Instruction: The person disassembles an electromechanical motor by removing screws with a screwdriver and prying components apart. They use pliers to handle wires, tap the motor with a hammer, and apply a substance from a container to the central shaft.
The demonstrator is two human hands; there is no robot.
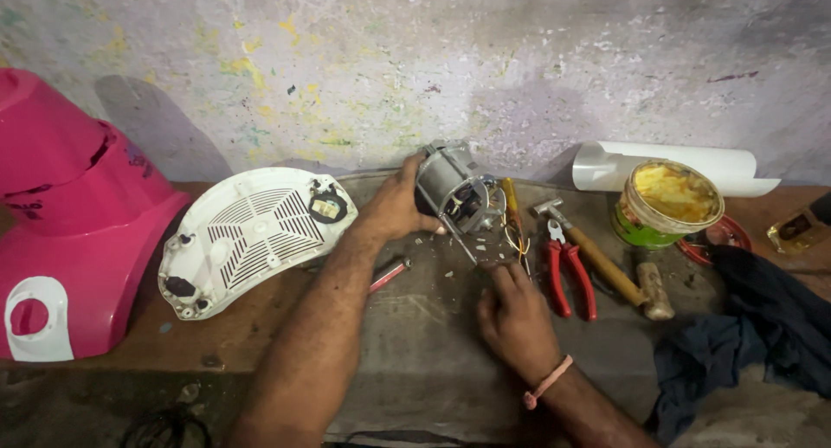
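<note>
We see the left hand (394, 207) with its grip wrapped round the grey body of a small electric motor (457, 193), which is tilted up off the worktop (415, 327) near the back wall. The right hand (517, 318) has its fingers closed on the lower edge of the motor's metal plate (486, 249), where thin coloured wires (517, 238) hang. Just right of the motor lie a screwdriver (511, 201), red-handled pliers (567, 270) and a wooden-handled hammer (606, 262). Behind them stands an open tin (666, 206) of yellowish grease in front of a rolled white sheet (666, 164). To the left we see a white vented base cover (251, 236) and a pink housing (78, 214); a dark cloth (753, 327) lies at the right.
</note>
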